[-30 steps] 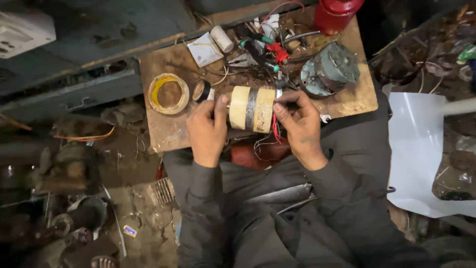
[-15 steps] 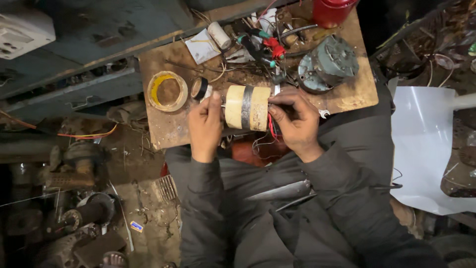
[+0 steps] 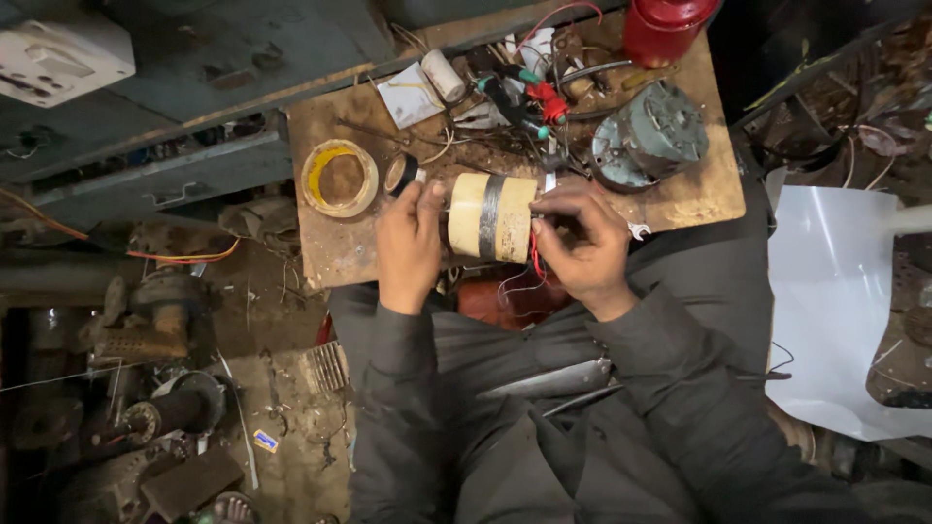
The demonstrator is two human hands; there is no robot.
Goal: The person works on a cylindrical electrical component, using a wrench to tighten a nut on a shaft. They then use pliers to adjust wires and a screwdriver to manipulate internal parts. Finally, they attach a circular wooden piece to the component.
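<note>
Head view looks down on both hands gripping a cream-wrapped cylindrical coil (image 3: 490, 217) with a dark band round its middle, held at the near edge of the wooden table (image 3: 330, 247). Left hand (image 3: 408, 243) is closed on its left end; right hand (image 3: 581, 241) is closed on the right end, fingers pinching thin red wires (image 3: 535, 260) there. Wrapping looks complete, while the leads hang loose and unjoined. Further out lie a yellow-lined tape roll (image 3: 339, 178), a small black tape roll (image 3: 400, 175), a grey motor (image 3: 650, 136), a white paper packet (image 3: 408, 95) and a red can (image 3: 665, 29).
</note>
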